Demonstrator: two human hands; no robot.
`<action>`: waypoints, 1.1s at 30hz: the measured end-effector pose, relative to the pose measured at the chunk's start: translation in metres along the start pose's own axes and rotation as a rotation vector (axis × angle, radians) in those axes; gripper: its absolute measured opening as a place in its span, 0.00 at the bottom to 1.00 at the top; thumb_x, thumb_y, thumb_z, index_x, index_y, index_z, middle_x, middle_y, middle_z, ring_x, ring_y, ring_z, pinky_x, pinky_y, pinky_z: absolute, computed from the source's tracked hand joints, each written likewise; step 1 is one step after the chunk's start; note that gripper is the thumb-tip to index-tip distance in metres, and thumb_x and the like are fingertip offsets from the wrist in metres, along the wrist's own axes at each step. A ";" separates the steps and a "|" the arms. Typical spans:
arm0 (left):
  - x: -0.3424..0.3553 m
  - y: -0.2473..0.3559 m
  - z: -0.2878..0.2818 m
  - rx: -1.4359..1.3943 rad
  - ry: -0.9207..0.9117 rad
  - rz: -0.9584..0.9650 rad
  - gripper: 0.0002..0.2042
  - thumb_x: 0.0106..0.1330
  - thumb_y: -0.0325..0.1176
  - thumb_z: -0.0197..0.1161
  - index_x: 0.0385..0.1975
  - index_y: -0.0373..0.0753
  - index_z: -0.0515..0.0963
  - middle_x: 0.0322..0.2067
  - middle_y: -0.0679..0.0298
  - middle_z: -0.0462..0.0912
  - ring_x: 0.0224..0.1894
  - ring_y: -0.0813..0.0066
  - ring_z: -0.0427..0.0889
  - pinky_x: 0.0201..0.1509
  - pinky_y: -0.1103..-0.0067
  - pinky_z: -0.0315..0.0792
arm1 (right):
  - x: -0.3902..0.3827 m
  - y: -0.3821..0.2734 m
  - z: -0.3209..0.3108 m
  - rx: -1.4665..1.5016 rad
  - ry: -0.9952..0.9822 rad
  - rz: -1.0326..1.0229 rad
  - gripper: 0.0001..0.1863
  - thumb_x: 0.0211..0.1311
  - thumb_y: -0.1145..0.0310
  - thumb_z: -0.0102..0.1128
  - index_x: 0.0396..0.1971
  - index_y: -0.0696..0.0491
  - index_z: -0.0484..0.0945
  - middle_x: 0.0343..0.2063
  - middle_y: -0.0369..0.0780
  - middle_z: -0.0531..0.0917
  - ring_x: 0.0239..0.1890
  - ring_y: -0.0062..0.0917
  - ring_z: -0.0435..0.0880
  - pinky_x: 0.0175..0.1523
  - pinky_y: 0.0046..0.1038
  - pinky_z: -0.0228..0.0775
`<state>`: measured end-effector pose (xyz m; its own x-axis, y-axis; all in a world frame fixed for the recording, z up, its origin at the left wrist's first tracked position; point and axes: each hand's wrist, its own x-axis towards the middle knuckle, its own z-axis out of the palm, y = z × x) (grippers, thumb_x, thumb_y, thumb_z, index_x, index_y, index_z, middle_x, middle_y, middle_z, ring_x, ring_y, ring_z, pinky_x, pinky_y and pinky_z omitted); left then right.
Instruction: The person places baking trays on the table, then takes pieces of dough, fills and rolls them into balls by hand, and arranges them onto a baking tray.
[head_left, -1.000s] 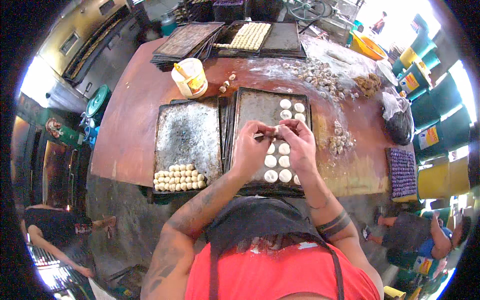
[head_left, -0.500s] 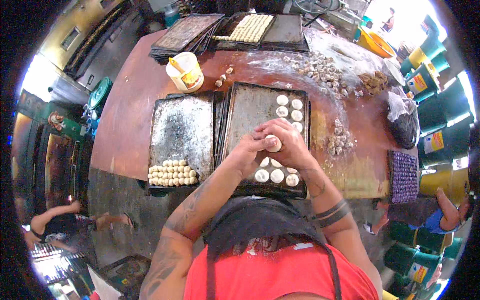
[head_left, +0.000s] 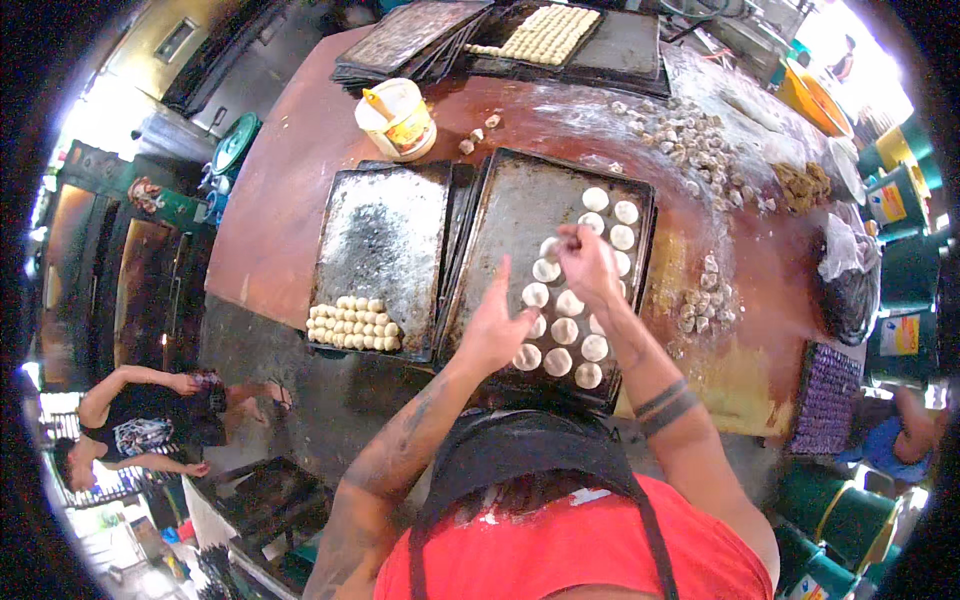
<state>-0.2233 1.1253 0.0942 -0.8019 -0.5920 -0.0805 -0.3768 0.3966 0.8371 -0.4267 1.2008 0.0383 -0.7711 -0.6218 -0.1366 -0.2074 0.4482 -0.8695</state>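
Note:
My left hand (head_left: 495,325) is over the near part of a dark baking tray (head_left: 500,215), its thumb and index finger spread and nothing held. Farther up the same tray, my right hand (head_left: 588,265) has its fingertips beside a pale round dough ball (head_left: 549,247). Motion smears those fingers, so whether they grip the ball cannot be made out. Several flattened dough balls (head_left: 565,331) lie in loose rows on the tray's right half, some partly hidden by my right hand and forearm. A second tray (head_left: 385,220) to the left bears small dough balls (head_left: 352,323) packed at its near end.
Beyond the trays stands a white tub (head_left: 396,120) with an orange handle sticking out. Brown floury lumps (head_left: 700,150) are scattered at the right. Stacked trays (head_left: 410,35) lie at the far edge, a black bag (head_left: 850,290) at the right edge. Another person (head_left: 140,420) is at the left.
My hands, earlier together around a dough ball, have come apart. The right reaches to the tray's dough rows; the left has opened. The whole view has shifted slightly.

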 end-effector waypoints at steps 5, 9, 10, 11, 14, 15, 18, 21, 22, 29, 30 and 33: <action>-0.036 -0.037 -0.037 -0.272 0.091 -0.136 0.34 0.69 0.25 0.65 0.74 0.34 0.59 0.67 0.46 0.72 0.71 0.58 0.70 0.74 0.68 0.64 | 0.008 0.000 0.000 -0.632 0.047 -0.327 0.23 0.62 0.63 0.63 0.55 0.58 0.81 0.61 0.50 0.79 0.65 0.48 0.73 0.67 0.48 0.66; -0.060 -0.049 -0.034 -0.445 0.054 -0.399 0.27 0.69 0.25 0.66 0.67 0.36 0.68 0.58 0.53 0.80 0.59 0.66 0.79 0.63 0.71 0.74 | -0.016 0.010 0.020 -0.651 0.009 -0.541 0.22 0.66 0.61 0.61 0.55 0.58 0.80 0.70 0.48 0.70 0.73 0.48 0.64 0.76 0.46 0.57; -0.062 -0.048 -0.033 -0.469 -0.015 -0.410 0.25 0.69 0.24 0.66 0.65 0.37 0.70 0.55 0.55 0.82 0.54 0.68 0.81 0.60 0.73 0.76 | -0.015 0.016 0.018 -0.757 -0.102 -0.659 0.20 0.66 0.62 0.60 0.54 0.57 0.81 0.64 0.48 0.74 0.67 0.45 0.69 0.70 0.44 0.63; -0.065 -0.046 -0.031 -0.426 -0.044 -0.279 0.22 0.69 0.27 0.66 0.62 0.36 0.73 0.46 0.58 0.86 0.46 0.71 0.83 0.54 0.74 0.77 | -0.001 0.024 0.005 -0.657 -0.199 -0.620 0.19 0.65 0.63 0.59 0.52 0.57 0.82 0.57 0.47 0.78 0.61 0.42 0.75 0.65 0.42 0.68; -0.069 -0.047 -0.045 -0.093 -0.052 -0.265 0.18 0.70 0.29 0.66 0.58 0.35 0.77 0.40 0.60 0.87 0.41 0.74 0.84 0.50 0.75 0.78 | 0.046 0.071 -0.067 -0.114 0.260 -0.470 0.16 0.66 0.63 0.58 0.47 0.55 0.85 0.41 0.45 0.87 0.45 0.38 0.85 0.51 0.39 0.79; -0.070 -0.052 -0.054 -0.001 0.001 -0.242 0.14 0.69 0.32 0.67 0.51 0.35 0.81 0.35 0.62 0.86 0.37 0.75 0.84 0.47 0.75 0.78 | 0.058 0.094 -0.098 -0.304 0.487 -0.499 0.15 0.68 0.61 0.58 0.44 0.54 0.86 0.37 0.45 0.87 0.41 0.39 0.85 0.49 0.39 0.78; -0.073 -0.087 -0.085 0.104 0.012 -0.347 0.11 0.68 0.33 0.67 0.46 0.36 0.83 0.33 0.60 0.87 0.37 0.70 0.85 0.46 0.73 0.79 | 0.051 0.177 -0.180 -0.951 0.621 -0.068 0.12 0.67 0.60 0.63 0.38 0.54 0.85 0.33 0.47 0.87 0.40 0.44 0.85 0.48 0.43 0.77; -0.061 -0.139 -0.105 0.393 0.225 -0.333 0.09 0.66 0.35 0.67 0.38 0.36 0.82 0.35 0.51 0.87 0.40 0.54 0.87 0.44 0.64 0.80 | 0.029 0.226 -0.218 -0.970 0.475 0.092 0.14 0.67 0.62 0.62 0.49 0.50 0.85 0.43 0.48 0.87 0.46 0.41 0.87 0.52 0.39 0.78; -0.056 -0.153 -0.110 0.462 0.313 -0.334 0.08 0.65 0.34 0.67 0.35 0.36 0.82 0.35 0.50 0.87 0.41 0.51 0.87 0.44 0.62 0.79 | 0.017 0.229 -0.225 -0.715 0.638 -0.083 0.13 0.69 0.61 0.60 0.48 0.50 0.84 0.39 0.45 0.86 0.41 0.36 0.86 0.46 0.37 0.78; -0.013 -0.163 -0.114 0.676 0.205 -0.130 0.09 0.57 0.33 0.69 0.33 0.35 0.84 0.33 0.50 0.87 0.38 0.52 0.87 0.43 0.63 0.79 | -0.077 0.124 -0.144 1.163 0.630 0.234 0.07 0.71 0.66 0.55 0.38 0.49 0.81 0.25 0.31 0.77 0.21 0.19 0.75 0.20 0.19 0.63; -0.004 -0.151 -0.106 0.373 0.204 -0.230 0.10 0.57 0.33 0.69 0.33 0.34 0.85 0.33 0.51 0.88 0.37 0.56 0.87 0.44 0.66 0.79 | -0.086 0.102 -0.117 1.265 0.540 0.311 0.06 0.70 0.67 0.55 0.37 0.49 0.81 0.25 0.31 0.77 0.21 0.19 0.74 0.19 0.19 0.62; 0.027 -0.105 -0.069 -0.448 0.164 -0.312 0.10 0.63 0.29 0.71 0.41 0.32 0.84 0.36 0.60 0.88 0.37 0.75 0.85 0.44 0.75 0.80 | -0.088 0.029 -0.042 0.547 0.244 0.037 0.05 0.65 0.74 0.58 0.38 0.56 0.81 0.33 0.29 0.80 0.36 0.17 0.77 0.45 0.24 0.73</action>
<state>-0.1735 1.0189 0.0419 -0.5882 -0.7489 -0.3051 -0.3217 -0.1294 0.9380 -0.3900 1.2958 0.0449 -0.9014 -0.4173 -0.1152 0.1127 0.0307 -0.9932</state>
